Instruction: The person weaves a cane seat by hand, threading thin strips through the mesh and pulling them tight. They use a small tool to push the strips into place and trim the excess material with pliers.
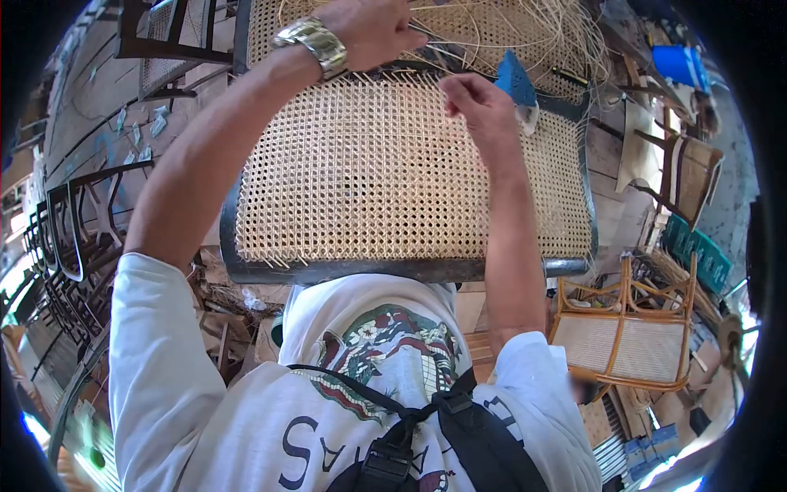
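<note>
A woven cane panel (352, 172) in a dark wooden frame (344, 271) lies before me, with short strand ends along its edges. My left hand (369, 33), with a gold watch (316, 43) on the wrist, is over the panel's far edge by the loose cane strands (541, 25). Its fingers look curled; what they hold is hidden. Above the right half of the weave, my right hand (484, 111) has thumb and finger pinched together. Anything between them is too thin to make out. Just right of it rests a blue pointed object (514, 78).
A second cane section (484, 37) extends beyond the near one, under tangled strands. A rattan chair (615, 328) stands at right, a blue bucket (682, 67) at upper right. Dark chair frames (70, 213) crowd the left. Scraps (157, 123) litter the floor.
</note>
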A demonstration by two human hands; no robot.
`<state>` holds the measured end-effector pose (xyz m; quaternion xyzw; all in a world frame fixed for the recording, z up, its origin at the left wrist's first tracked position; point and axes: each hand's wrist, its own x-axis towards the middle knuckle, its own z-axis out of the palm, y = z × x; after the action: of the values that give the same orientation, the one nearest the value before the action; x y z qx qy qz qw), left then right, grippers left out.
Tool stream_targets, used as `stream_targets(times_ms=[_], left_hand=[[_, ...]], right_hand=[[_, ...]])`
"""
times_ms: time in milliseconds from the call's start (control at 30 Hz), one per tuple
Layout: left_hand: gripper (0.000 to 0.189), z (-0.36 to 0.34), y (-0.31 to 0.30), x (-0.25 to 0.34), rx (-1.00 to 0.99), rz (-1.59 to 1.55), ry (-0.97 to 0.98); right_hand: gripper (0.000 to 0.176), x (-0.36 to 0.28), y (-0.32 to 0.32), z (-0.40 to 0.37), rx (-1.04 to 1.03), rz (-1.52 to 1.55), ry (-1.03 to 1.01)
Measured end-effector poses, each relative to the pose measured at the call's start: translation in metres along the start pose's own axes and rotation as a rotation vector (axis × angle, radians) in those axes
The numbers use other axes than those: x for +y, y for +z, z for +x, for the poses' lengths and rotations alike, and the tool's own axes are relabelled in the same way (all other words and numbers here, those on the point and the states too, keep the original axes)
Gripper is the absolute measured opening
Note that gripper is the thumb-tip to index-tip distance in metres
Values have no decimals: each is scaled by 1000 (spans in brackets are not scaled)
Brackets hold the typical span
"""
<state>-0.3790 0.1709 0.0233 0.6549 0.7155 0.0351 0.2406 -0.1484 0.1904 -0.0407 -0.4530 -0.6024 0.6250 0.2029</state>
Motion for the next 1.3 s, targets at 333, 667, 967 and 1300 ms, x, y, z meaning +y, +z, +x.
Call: stream_targets(times_ms=[333,667,967,1300], left_hand=[[30,-5,104,24,-364,69,116],[23,6,79,64,-455,417,198],[25,-7,126,46,-268,215,83],[52,8,112,23,-568,-200,-96]], right_hand=[[16,56,-25,-14,38,-389,162],[21,61,-27,-11,73,-542,258],[22,48,-23,-13,8,-628,239],[24,52,0,-14,-27,-736,89]])
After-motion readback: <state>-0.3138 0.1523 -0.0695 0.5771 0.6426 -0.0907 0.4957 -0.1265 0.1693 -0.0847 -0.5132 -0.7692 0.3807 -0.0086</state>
